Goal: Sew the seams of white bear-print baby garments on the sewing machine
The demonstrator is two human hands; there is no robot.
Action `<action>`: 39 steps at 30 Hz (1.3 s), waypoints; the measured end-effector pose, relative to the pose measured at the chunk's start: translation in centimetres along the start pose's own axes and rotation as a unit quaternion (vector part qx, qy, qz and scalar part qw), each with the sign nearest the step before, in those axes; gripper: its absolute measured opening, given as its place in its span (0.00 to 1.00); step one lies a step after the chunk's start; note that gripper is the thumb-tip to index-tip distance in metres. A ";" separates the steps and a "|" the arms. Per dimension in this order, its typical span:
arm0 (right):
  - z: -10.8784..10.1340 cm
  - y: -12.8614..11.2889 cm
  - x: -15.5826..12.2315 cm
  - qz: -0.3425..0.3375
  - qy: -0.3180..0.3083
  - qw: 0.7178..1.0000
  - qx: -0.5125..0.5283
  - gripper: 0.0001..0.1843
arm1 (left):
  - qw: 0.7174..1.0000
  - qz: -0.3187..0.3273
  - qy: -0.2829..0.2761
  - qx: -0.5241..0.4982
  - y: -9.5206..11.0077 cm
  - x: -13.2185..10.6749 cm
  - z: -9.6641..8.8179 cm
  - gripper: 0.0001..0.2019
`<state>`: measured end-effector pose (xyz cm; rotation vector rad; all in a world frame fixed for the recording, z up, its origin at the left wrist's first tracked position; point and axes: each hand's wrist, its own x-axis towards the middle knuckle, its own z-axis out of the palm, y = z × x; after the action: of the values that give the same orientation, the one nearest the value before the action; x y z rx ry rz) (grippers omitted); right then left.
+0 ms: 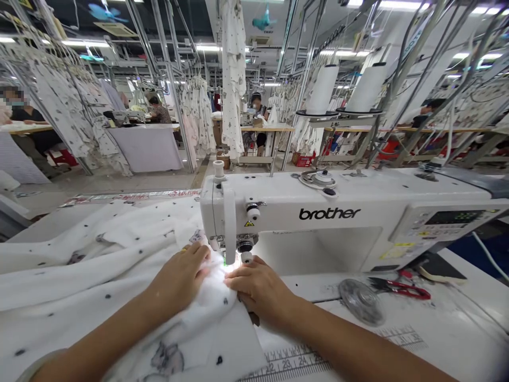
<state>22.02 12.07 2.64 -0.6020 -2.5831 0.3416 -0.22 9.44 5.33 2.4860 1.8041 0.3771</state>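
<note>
A white Brother sewing machine (342,217) stands on the white table (445,329) in front of me. White fabric with small dark dots (79,265) is spread to the left and runs under the needle area (230,260), which is lit brightly. My left hand (181,278) lies flat on the fabric just left of the needle, fingers stretched forward. My right hand (260,286) presses on the fabric edge just right of the needle, fingers curled down onto the cloth.
Red-handled scissors (401,287) and a round metal disc (360,301) lie on the table to the right. A printed ruler strip (302,361) runs along the table front. Two thread cones (345,87) stand behind the machine. Hanging garments and seated people fill the background.
</note>
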 end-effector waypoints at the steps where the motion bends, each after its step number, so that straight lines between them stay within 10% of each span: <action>1: -0.1 0.0 -0.1 -0.001 0.004 1.000 0.009 0.11 | 1.000 0.007 -0.001 -0.011 0.5 -0.8 -0.3 0.10; 8: -0.2 0.1 -0.4 0.102 0.041 0.994 0.004 0.10 | 0.991 0.096 0.079 -0.044 3.3 -5.7 1.9 0.24; 15: -0.3 -0.3 0.1 0.062 0.000 0.998 -0.014 0.07 | 0.973 0.176 0.024 -0.144 -1.3 -3.5 1.9 0.15; 23: -0.6 -0.2 1.4 -0.038 -0.065 0.986 -0.151 0.07 | 0.915 -0.082 -0.111 -0.378 -0.4 -2.1 -2.5 0.20; 31: -0.5 0.8 1.0 -0.166 -0.078 0.969 -0.165 0.11 | 0.969 -0.087 -0.025 -0.229 2.6 -1.4 -1.6 0.19; 39: -2.0 1.3 -0.3 -0.123 -0.062 0.987 -0.082 0.09 | 0.992 -0.118 -0.002 -0.041 3.6 -2.7 1.2 0.15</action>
<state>23.68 13.29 3.80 -0.3188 -2.7856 0.0879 2.57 5.88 4.31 2.1847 2.0080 0.4220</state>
